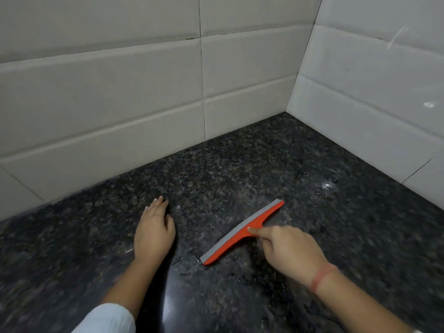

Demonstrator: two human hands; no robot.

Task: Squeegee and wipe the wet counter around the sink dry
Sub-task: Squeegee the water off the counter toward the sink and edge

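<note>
An orange squeegee with a grey rubber blade lies diagonally on the dark speckled granite counter. My right hand grips its handle, the index finger stretched along the neck toward the blade. The handle itself is hidden inside my fist. My left hand rests flat on the counter to the left of the blade, fingers straight and holding nothing. Water drops and a wet sheen show near the blade's lower end and on the counter at the right.
White tiled walls meet in a corner at the back right and bound the counter on two sides. The sink is out of view. A red band circles my right wrist.
</note>
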